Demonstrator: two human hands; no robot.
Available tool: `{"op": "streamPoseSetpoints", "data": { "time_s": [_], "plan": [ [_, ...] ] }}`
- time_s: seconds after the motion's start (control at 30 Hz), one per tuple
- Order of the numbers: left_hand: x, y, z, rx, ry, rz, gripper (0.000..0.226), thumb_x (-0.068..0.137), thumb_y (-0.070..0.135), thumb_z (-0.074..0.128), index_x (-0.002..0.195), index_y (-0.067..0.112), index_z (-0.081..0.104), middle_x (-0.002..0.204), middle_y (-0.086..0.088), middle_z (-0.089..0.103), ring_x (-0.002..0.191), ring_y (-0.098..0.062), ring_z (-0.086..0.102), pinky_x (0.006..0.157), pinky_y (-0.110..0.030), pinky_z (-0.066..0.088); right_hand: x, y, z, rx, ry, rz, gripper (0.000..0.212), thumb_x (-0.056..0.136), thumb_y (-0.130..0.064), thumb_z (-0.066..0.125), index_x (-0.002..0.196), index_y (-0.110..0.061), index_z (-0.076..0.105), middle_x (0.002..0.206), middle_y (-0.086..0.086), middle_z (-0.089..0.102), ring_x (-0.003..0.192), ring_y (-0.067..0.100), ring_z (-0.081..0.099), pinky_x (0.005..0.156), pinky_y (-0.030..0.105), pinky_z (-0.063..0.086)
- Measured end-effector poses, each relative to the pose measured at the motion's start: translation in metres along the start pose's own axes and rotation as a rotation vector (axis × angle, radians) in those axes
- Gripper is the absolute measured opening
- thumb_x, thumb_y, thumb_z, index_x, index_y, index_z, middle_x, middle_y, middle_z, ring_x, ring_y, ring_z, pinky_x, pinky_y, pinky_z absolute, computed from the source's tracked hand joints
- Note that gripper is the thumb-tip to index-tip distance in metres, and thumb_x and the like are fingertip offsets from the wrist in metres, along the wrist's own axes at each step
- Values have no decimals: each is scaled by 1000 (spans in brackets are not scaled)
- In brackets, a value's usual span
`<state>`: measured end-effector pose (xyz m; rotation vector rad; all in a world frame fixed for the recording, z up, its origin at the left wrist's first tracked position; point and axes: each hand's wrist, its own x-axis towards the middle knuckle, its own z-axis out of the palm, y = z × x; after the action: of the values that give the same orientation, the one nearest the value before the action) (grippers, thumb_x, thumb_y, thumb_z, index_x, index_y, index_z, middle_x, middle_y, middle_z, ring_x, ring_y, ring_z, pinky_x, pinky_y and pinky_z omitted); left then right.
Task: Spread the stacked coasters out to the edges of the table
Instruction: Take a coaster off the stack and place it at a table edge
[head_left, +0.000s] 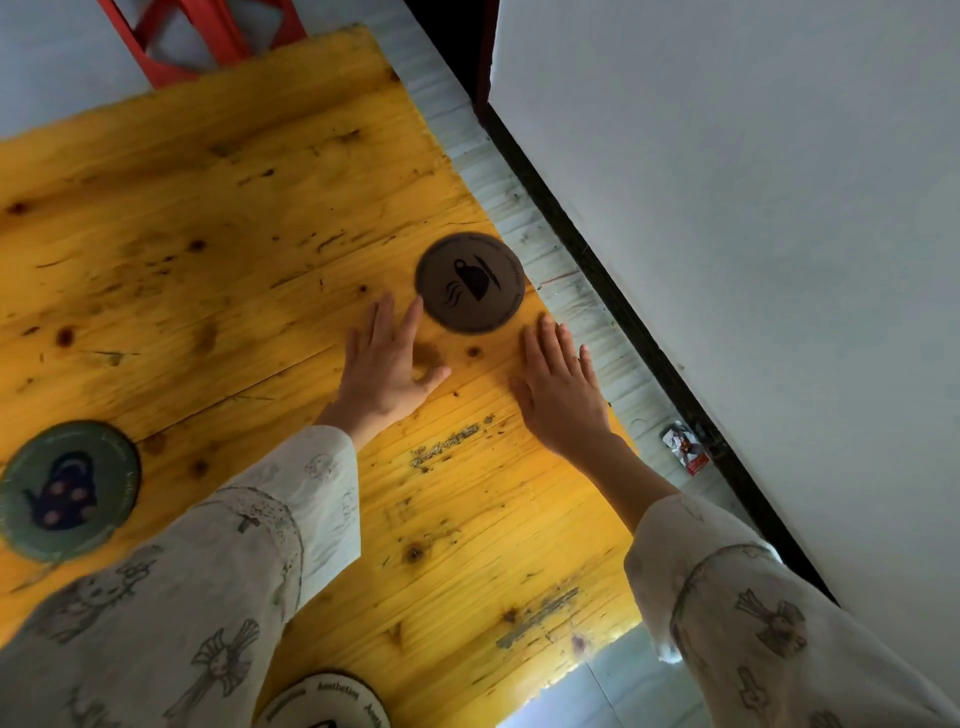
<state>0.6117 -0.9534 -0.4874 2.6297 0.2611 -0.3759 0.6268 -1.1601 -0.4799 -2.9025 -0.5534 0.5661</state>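
Observation:
A brown round coaster (470, 281) with a cup drawing lies near the right edge of the yellow wooden table (208, 218). My left hand (387, 361) lies flat just below and left of it, fingertips at its rim. My right hand (558, 382) rests flat below and right of it, fingers apart, holding nothing. A green coaster (67, 488) with a teapot picture sits at the left edge of the view. A white coaster (324, 704) with lettering shows partly at the near edge, cut off by the frame.
A red stool or frame (202, 39) stands beyond the table's far end. A pale floor strip (545, 244) runs along the right side beside a white wall (753, 208). A small wrapper (684, 448) lies on that floor.

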Motion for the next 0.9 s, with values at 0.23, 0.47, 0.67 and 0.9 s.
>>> {"op": "streamPoseSetpoints", "data": {
  "time_s": [0.23, 0.47, 0.67, 0.9],
  "plan": [
    [-115, -41, -29, -192, -34, -155, 72, 84, 38, 54, 143, 17, 18, 154, -13, 17, 142, -28, 14, 115, -43, 20, -60, -77, -21, 306, -78, -2, 48, 95, -28, 39, 140, -11, 32, 148, 13, 36, 139, 28, 30, 113, 46, 28],
    [-257, -84, -62, -470, 94, -404, 57, 84, 28, 58, 134, 12, 36, 141, -16, 40, 130, -29, 38, 106, -38, 30, -122, -182, -22, 562, -96, -61, 40, 94, -26, 45, 132, -14, 43, 131, 12, 54, 118, 29, 53, 94, 41, 46],
    [-327, -129, -91, -669, 213, -519, 54, 84, 21, 59, 134, 11, 39, 142, -14, 41, 131, -27, 38, 107, -43, 35, -164, -269, -10, 488, -228, -219, 39, 93, -27, 46, 131, -16, 44, 128, 8, 59, 116, 25, 56, 95, 39, 46],
    [-407, -231, -126, -665, 299, -430, 45, 86, 24, 57, 128, 14, 46, 138, -11, 46, 127, -27, 43, 106, -41, 36, -210, -394, 17, 398, -235, -306, 39, 93, -25, 48, 130, -13, 45, 122, 10, 62, 111, 26, 59, 97, 38, 45]
  ]
}}
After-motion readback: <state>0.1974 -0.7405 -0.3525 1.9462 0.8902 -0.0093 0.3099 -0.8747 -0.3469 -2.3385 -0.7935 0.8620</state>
